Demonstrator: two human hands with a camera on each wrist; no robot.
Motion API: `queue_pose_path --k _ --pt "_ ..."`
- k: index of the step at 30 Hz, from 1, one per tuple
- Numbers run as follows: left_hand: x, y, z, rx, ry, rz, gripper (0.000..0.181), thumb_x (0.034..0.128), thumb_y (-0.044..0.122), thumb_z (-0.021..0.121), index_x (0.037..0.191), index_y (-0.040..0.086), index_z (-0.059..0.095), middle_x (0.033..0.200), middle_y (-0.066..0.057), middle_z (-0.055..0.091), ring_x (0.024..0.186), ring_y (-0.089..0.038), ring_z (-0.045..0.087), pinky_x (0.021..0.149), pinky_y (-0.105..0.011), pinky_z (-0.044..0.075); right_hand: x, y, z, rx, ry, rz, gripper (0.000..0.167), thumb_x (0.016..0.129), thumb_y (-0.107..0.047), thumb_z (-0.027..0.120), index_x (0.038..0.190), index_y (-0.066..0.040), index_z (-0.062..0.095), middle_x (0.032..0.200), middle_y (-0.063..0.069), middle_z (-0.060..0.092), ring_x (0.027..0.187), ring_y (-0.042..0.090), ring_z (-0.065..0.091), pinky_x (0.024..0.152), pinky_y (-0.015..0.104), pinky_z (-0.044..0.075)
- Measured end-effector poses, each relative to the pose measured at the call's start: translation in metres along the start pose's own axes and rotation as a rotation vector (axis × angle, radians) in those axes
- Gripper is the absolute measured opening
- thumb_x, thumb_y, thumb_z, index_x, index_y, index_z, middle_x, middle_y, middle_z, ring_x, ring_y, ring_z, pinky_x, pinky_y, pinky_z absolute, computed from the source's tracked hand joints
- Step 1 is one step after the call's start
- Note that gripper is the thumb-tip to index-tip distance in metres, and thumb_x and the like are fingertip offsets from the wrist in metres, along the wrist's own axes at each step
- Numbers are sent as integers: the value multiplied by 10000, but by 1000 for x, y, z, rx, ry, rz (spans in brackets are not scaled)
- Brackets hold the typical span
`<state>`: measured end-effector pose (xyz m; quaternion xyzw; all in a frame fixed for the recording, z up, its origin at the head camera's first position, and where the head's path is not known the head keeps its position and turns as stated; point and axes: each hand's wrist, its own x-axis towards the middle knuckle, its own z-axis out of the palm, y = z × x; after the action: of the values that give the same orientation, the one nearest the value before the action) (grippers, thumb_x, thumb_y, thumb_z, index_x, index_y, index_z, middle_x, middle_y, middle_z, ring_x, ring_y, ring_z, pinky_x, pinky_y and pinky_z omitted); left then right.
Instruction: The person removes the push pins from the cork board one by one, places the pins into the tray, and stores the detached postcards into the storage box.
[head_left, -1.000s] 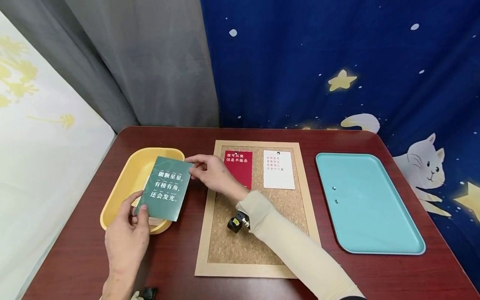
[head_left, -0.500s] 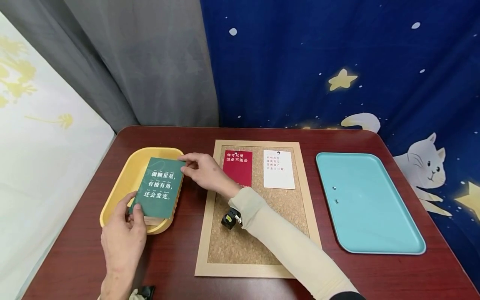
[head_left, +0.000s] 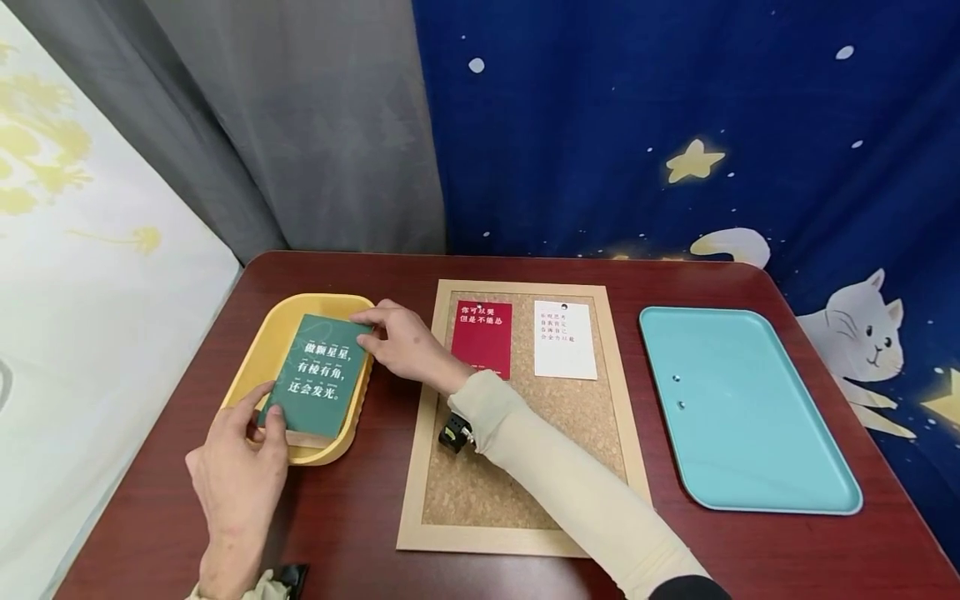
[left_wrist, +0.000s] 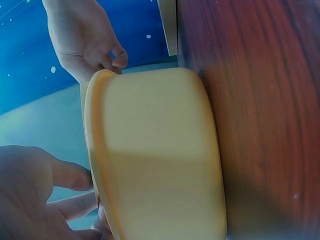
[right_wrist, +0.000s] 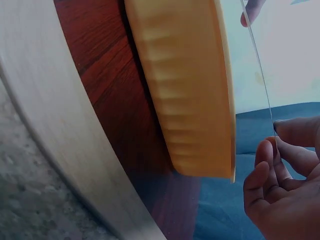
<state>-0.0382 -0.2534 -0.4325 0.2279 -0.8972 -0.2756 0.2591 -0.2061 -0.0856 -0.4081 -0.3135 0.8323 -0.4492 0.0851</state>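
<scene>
A green card (head_left: pixel 318 375) printed with white characters is held over the yellow basket (head_left: pixel 255 354). My right hand (head_left: pixel 408 342) pinches its upper right corner between thumb and fingers. At the lower left corner, my left hand (head_left: pixel 243 467) grips the card with the thumb on top. The right wrist view catches the card (right_wrist: pixel 260 70) edge-on, above the basket's rim and apart from it. A strip of something pale (head_left: pixel 307 439) shows beneath the card's lower edge; the rest of it is hidden.
Right of the basket lies a framed cork board (head_left: pixel 480 492), with a red card (head_left: pixel 480 342) and a white card (head_left: pixel 566 354) pinned on it. My right forearm crosses the board. A turquoise tray (head_left: pixel 757 408) holds two small shiny pins (head_left: pixel 678 392).
Both hands have carried the green card left, away from the cork board and farther over the basket. The last half second shows little movement of the card. The head view has shifted slightly.
</scene>
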Motion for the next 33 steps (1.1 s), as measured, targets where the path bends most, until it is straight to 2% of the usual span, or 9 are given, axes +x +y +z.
queue_pose_path --k 3,8,12,18,21,26,29,33 --pt "2 -1 -2 11 7 5 335 993 179 628 1313 156 726 823 -97 577 656 68 348 799 -491 274 3 -2 2 -10 -16 -4 364 1016 -138 667 1378 -89 679 1100 46 645 918 83 575 778 126 445" --pt "4 -3 -1 33 4 15 349 991 179 631 1326 126 716 862 -146 606 717 -172 503 792 -522 271 6 -2 5 -38 -31 1 384 1031 -146 645 1411 -90 652 1178 60 646 952 98 585 789 112 449" --pt "6 -7 -1 68 -17 8 371 1000 193 627 1357 116 693 915 -189 621 793 -324 552 801 -559 269 11 -3 12 -75 -32 9 385 1038 -168 637 1418 -110 646 1292 43 640 1020 112 609 830 114 468" --pt "6 -10 0 110 -42 -2 397 1017 209 595 1394 103 659 1000 -242 611 939 -439 575 899 -633 265 15 -5 19 -249 -8 -2 393 1037 -242 647 1426 -186 635 1406 -31 636 1138 93 650 1045 276 463" --pt "7 -9 0 119 -53 -4 401 1021 201 580 1402 98 652 1085 -261 625 1027 -470 577 973 -650 248 18 -5 21 -316 3 -14 392 1036 -267 649 1424 -213 634 1430 -62 641 1206 66 660 1116 345 422" --pt "9 -10 2 132 -73 -1 412 1014 184 577 1402 68 646 1143 -271 635 1072 -478 579 1027 -661 231 23 -5 25 -378 -5 -12 369 1033 -265 655 1401 -235 657 1425 -94 655 1345 50 598 1256 422 320" --pt "11 -10 2 155 -98 -6 423 1005 179 588 1408 60 638 1174 -291 640 1091 -487 576 1051 -673 223 27 -7 27 -404 -18 3 369 1036 -260 649 1404 -248 657 1422 -104 655 1374 47 566 1291 473 266" --pt "12 -10 2 185 -139 -22 437 998 168 587 1419 56 625 1256 -315 637 1128 -509 552 1089 -707 200 30 -8 30 -443 -43 9 374 1047 -243 626 1421 -248 646 1436 -104 640 1379 46 551 1292 452 270"
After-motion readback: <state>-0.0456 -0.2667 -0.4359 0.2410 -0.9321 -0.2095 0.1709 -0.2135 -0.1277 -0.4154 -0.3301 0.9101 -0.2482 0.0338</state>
